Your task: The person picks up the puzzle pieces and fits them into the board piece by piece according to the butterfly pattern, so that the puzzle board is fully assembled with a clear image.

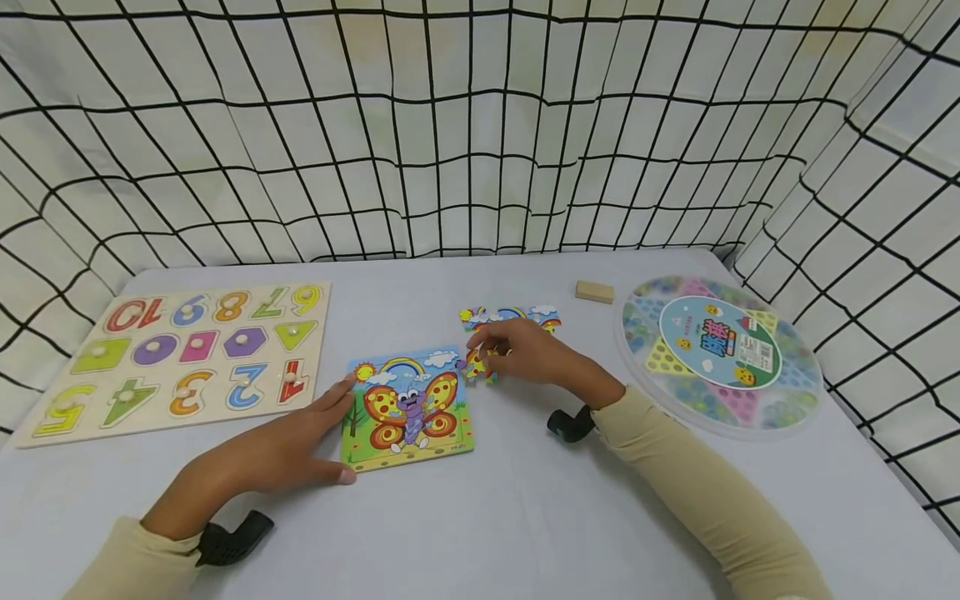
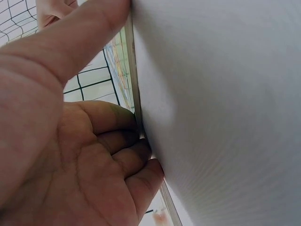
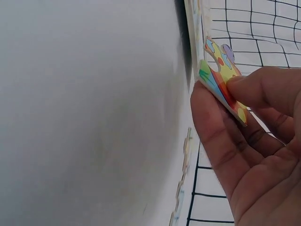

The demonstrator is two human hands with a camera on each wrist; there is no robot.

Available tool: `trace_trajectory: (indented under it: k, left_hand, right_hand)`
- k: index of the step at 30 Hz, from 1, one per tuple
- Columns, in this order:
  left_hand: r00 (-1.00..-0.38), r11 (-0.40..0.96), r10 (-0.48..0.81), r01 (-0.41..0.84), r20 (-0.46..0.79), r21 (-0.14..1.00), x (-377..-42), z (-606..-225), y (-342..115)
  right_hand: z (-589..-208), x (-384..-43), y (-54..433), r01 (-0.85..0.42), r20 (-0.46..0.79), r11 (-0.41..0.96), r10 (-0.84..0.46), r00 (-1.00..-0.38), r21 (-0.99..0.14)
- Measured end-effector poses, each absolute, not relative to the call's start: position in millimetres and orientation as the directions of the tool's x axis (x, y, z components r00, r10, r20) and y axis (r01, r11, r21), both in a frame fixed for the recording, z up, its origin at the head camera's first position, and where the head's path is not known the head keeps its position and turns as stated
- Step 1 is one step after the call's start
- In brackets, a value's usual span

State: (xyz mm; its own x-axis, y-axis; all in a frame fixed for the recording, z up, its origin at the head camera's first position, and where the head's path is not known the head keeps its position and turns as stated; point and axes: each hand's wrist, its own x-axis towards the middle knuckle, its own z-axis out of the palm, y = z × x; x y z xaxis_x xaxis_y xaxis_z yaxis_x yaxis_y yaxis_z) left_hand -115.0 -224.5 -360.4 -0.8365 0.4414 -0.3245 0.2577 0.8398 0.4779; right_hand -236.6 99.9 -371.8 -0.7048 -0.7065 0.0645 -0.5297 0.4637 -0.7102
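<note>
A square picture board (image 1: 408, 408) with a purple-bodied butterfly, a rainbow and a sun lies flat on the white table. My left hand (image 1: 292, 450) rests at its left side, fingertips at the left edge and thumb at the near left corner. Between thumb and fingers, my right hand (image 1: 528, 352) pinches a jigsaw puzzle piece (image 3: 221, 77), yellow with red dots and a green and blue corner. It is just past the board's far right corner. Behind that hand lies a strip of puzzle pieces (image 1: 543, 313) with sun, clouds and rainbow, partly hidden by the hand.
To the left lies a wooden number and shape puzzle board (image 1: 174, 322) with knobbed pieces. A small wooden block (image 1: 595, 292) sits at the back right, next to a round game board (image 1: 776, 408) in clear wrapping. Black netting (image 1: 468, 158) walls the table at the back and sides.
</note>
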Motion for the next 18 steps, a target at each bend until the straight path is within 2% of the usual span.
trace_trajectory:
  k: [8, 18]
  left_hand:
    - [-0.836, 0.839, 0.444, 0.262, -0.321, 0.477, -115.4, -360.9, -223.1]
    - [-0.837, 0.838, 0.444, 0.262, -0.319, 0.478, -114.0, -359.9, -222.0]
  right_hand:
    - [-371.1, -231.9, 85.8, -0.496, 0.050, 0.427, -0.718, -0.694, -0.756]
    - [-367.0, -226.3, 67.9, -0.536, 0.058, 0.403, -0.758, -0.650, -0.742]
